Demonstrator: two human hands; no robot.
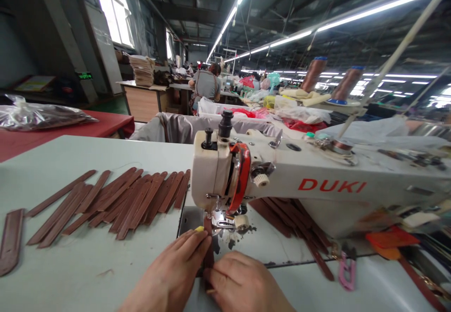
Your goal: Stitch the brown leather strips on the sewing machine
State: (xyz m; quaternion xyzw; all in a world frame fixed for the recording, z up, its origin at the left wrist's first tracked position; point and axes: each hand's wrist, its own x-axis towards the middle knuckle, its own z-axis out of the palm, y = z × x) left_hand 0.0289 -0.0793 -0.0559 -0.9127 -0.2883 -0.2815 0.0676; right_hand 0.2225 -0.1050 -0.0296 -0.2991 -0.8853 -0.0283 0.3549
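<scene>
Brown, flat, leather-look strip (209, 258) is at the foot of a white sewing machine (327, 171), so likely mid-stitch. Left hand (178, 265) presses it, fingers together, grip unclear; right hand (243, 279) curls round the near end. Calls for straight guiding, imo. Clear plastic bag (42, 114) holds something dark.

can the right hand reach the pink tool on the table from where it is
Probably yes: only tabletop shows between the right hand and the pink tool, with a loose strip ending beside it. The hand would likely have to let go of the brown strip first.
</scene>
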